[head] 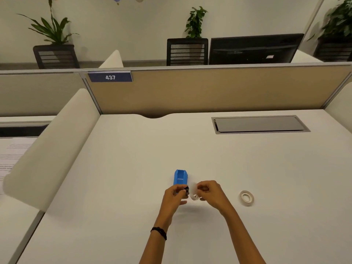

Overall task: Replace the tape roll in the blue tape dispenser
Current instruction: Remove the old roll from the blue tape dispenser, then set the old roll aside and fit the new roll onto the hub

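Note:
The blue tape dispenser (181,178) lies on the white desk (133,168) just beyond my hands, its open cavity facing up. My left hand (174,197) pinches a small black piece (186,189) close to the dispenser's near end. My right hand (211,193) pinches a pale, translucent tape roll (194,191) just right of that piece. Blur hides whether the black piece and this roll touch. A second clear tape roll (246,197) lies flat on the desk to the right, apart from both hands.
A tan partition (209,92) with a blue "437" plate (110,77) closes the desk's far side. A grey cable hatch (260,124) sits at the back right. A white side divider (53,145) borders the left. Chairs, plants and a monitor stand behind.

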